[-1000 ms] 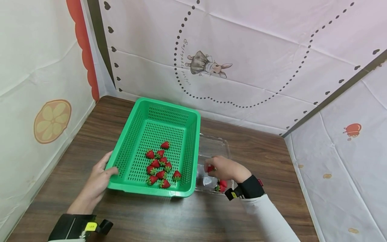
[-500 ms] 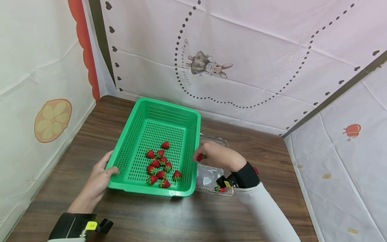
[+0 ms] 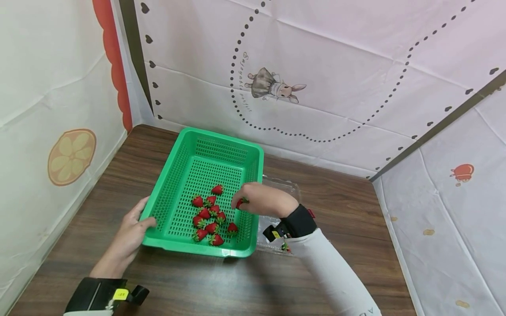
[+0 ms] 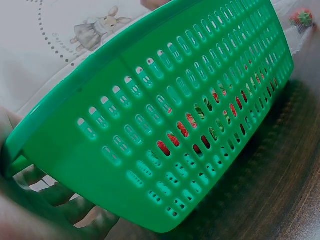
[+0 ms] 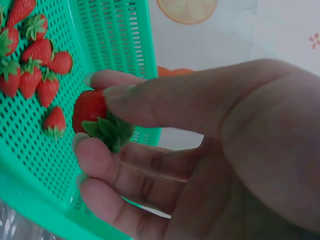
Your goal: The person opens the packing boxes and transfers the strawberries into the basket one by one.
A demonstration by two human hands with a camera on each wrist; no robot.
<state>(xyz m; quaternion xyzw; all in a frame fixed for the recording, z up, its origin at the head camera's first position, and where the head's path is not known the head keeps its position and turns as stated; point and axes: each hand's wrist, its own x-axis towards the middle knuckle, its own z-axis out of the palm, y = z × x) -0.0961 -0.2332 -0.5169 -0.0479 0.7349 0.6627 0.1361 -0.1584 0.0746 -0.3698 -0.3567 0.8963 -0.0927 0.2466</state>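
A green perforated basket [image 3: 182,158] stands on the wooden table with several red strawberries [image 3: 209,215] in its near half. My right hand [image 3: 258,199] hovers over the basket's right side and pinches one strawberry [image 3: 242,202] between thumb and fingers; the right wrist view shows that berry [image 5: 92,112] with its green leaves, above the basket floor [image 5: 30,145]. My left hand [image 3: 130,228] grips the basket's near left corner, its fingers [image 4: 55,197] curled under the rim [image 4: 100,80]. A clear plastic box [image 3: 278,186] lies just right of the basket, partly hidden by my right arm.
Patterned fabric walls close in the table at the left, back and right. Bare wooden tabletop [image 3: 221,285] shows in front of the basket and to its right [image 3: 348,210]. One strawberry [image 3: 285,248] peeks out of the clear box beside my right sleeve.
My right hand lifted a strawberry out of the clear box and carried it left, over the basket's right wall. The left hand kept its hold on the basket.
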